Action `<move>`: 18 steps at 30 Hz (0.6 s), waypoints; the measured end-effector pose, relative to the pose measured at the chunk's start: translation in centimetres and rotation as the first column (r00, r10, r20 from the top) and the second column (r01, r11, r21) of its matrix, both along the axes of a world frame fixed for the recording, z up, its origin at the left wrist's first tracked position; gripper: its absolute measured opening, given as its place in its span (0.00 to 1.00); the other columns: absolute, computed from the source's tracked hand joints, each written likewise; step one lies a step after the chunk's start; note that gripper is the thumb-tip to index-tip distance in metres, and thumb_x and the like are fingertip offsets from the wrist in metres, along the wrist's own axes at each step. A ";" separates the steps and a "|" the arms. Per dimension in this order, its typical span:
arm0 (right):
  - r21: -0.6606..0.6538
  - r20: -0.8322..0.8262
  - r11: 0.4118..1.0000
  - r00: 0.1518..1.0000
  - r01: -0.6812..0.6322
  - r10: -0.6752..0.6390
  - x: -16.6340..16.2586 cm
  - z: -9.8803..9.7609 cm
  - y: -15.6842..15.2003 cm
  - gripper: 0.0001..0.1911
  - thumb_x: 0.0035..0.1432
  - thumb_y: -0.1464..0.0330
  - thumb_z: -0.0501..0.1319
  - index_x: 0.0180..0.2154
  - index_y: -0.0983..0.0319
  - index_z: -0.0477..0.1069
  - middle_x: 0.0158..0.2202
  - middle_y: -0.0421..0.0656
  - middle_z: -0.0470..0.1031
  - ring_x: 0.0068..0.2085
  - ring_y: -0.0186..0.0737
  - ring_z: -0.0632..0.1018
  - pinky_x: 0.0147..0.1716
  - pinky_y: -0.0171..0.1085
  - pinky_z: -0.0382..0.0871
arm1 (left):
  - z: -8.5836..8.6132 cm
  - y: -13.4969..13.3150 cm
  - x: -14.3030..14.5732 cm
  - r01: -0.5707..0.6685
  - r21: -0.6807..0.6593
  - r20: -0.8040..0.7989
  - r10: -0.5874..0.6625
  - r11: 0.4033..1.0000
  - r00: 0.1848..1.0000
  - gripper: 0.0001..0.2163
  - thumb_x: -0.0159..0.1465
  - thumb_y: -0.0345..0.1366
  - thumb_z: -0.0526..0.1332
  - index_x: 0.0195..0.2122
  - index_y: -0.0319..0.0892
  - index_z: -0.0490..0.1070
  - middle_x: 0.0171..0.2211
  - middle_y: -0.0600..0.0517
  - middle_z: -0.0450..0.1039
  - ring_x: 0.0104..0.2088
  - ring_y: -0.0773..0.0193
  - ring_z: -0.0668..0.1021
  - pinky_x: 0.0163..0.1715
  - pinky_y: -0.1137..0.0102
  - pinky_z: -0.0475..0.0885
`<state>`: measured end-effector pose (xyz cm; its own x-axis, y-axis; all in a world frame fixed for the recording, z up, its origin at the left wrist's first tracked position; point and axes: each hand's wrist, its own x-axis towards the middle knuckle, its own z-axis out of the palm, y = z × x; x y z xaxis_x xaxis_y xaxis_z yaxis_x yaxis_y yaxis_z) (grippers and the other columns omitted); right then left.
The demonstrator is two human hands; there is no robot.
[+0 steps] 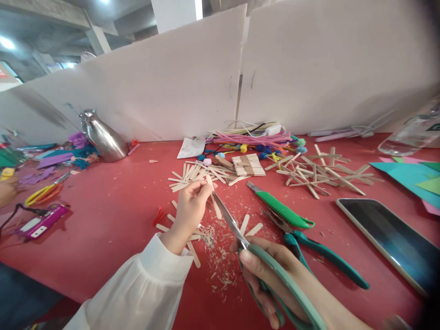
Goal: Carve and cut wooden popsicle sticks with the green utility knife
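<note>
My left hand [191,206] pinches a wooden craft stick [216,207] upright between thumb and fingers. My right hand [275,270] is wrapped round green-handled scissors [232,222], whose blades lie against the stick's side. Below both hands, wood shavings [223,263] are scattered over the red table. A few loose sticks [194,254] lie under and beside my left wrist, and two short stick pieces [254,229] rest near the scissor blades. To the right of the scissors lie a green utility knife [285,208] and teal-handled pliers [326,256].
Behind my hands are a bundled stack of sticks [252,166], a heap of sticks [323,172] and pink pipe cleaners [250,139]. A phone [385,238] lies at right, near a clear bottle [410,135]. A steel jug [105,137] stands back left; another person's hand [7,190] shows at the edge.
</note>
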<state>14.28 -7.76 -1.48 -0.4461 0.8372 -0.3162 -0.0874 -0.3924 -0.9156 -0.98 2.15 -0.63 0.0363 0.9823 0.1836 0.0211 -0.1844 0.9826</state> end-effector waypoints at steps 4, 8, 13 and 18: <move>0.003 0.019 1.000 1.000 0.007 -0.007 -0.1 -0.2 -0.1 0.22 0.50 0.49 0.56 0.24 0.60 0.56 0.11 0.29 0.58 0.10 0.23 0.61 0.08 0.24 0.55 | 0.1 0.1 0.1 -0.004 -0.040 0.047 0.006 0.999 0.999 0.09 0.56 0.39 0.59 0.25 0.40 0.71 0.17 0.57 0.63 0.15 0.71 0.69 0.14 0.76 0.67; 0.025 0.024 1.000 1.000 0.006 -0.006 -0.2 -0.2 0.0 0.22 0.50 0.48 0.56 0.24 0.60 0.56 0.11 0.29 0.58 0.10 0.24 0.62 0.08 0.23 0.54 | 0.0 0.2 0.1 -0.029 -0.021 0.028 0.029 0.999 0.999 0.09 0.55 0.40 0.59 0.24 0.40 0.71 0.18 0.57 0.64 0.17 0.71 0.69 0.16 0.77 0.67; 0.015 0.048 1.000 0.999 0.012 -0.013 -0.3 0.2 0.1 0.23 0.48 0.47 0.56 0.23 0.60 0.55 0.11 0.29 0.58 0.10 0.23 0.62 0.08 0.23 0.54 | -0.2 0.1 0.1 -0.044 -0.001 0.005 0.044 0.999 0.999 0.09 0.55 0.40 0.59 0.25 0.40 0.72 0.19 0.57 0.65 0.17 0.72 0.69 0.18 0.77 0.67; 0.025 0.039 1.000 0.999 0.019 -0.020 -0.2 0.2 -0.1 0.22 0.49 0.49 0.58 0.23 0.60 0.55 0.11 0.29 0.58 0.10 0.23 0.62 0.08 0.23 0.52 | -0.2 0.1 0.1 -0.041 0.008 0.008 0.041 0.999 0.999 0.08 0.56 0.39 0.59 0.25 0.40 0.72 0.18 0.57 0.65 0.17 0.71 0.69 0.17 0.76 0.67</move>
